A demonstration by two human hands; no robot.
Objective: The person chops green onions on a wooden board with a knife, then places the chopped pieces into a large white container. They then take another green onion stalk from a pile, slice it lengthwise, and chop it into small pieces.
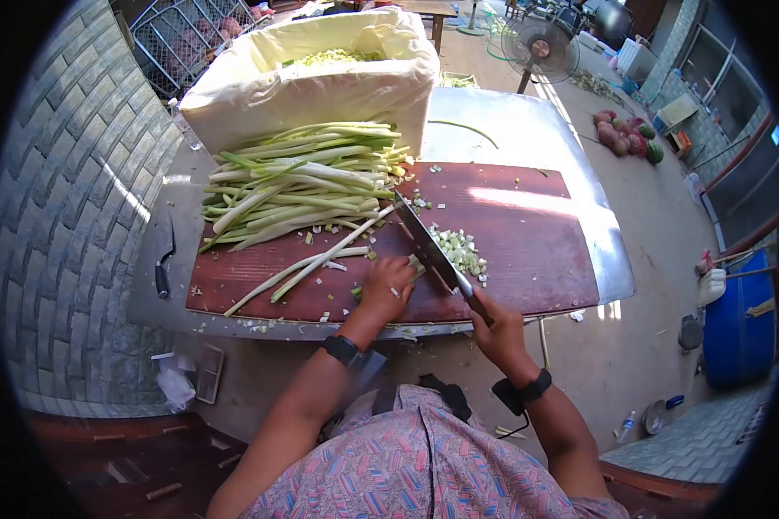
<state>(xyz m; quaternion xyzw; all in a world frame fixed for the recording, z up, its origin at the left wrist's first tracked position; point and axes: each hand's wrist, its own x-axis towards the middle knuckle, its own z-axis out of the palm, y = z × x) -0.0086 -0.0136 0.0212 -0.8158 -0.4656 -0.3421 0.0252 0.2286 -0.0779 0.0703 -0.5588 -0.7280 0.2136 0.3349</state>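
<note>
My right hand point(499, 336) is wrapped round the handle of a kitchen knife point(428, 242), whose wide dark blade slants up and left over the red-brown cutting board point(528, 259). Left of the blade, my left hand point(388, 290) is closed on a short bunch of green onions point(418, 266); most of it is hidden under the fingers. Chopped green onion point(460, 251) lies in a small heap just right of the blade. A big pile of long green onions point(303, 182) covers the board's upper left, and two loose stalks point(320, 259) stretch toward the near edge.
Behind the pile stands a large lined box point(320, 99) with chopped green onion inside. A small knife point(164, 259) lies on the metal table point(467, 121), left of the board. A brick wall point(69, 199) rises at left. Beyond the table are a fan point(539, 50) and a blue barrel point(736, 316).
</note>
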